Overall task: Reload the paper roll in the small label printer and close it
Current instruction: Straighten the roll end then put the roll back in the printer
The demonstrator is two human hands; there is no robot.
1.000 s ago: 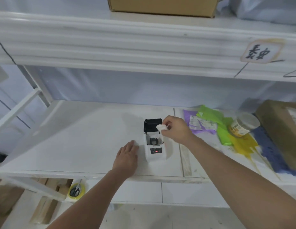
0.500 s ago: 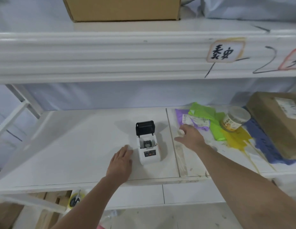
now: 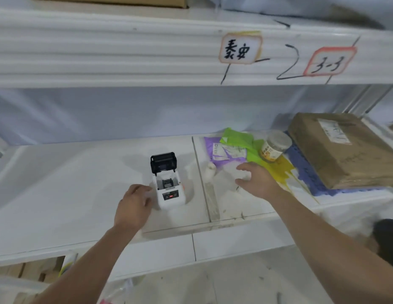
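Fingers (image 3: 242,166) of the right hand (image 3: 258,179) are curled loosely and parted over something white and blurred on the shelf (image 3: 59,194); I cannot tell whether they grip it. On the left hand (image 3: 132,207) the fingers are bent and close together, resting on the shelf and touching the left side of the label printer (image 3: 169,189), not wrapped around it.

One printer stands on the shelf between the two hands, its black lid (image 3: 163,161) tipped up and back, the paper bay open. One small white paper roll (image 3: 210,170) lies on the shelf, right of the printer and just left of the right hand, apart from both.

Further right I count one jar (image 3: 275,145) with a pale lid, one brown parcel (image 3: 342,150), and a heap of coloured bags (image 3: 239,137). Two handwritten tags (image 3: 240,47) sit on the rail of the upper shelf.
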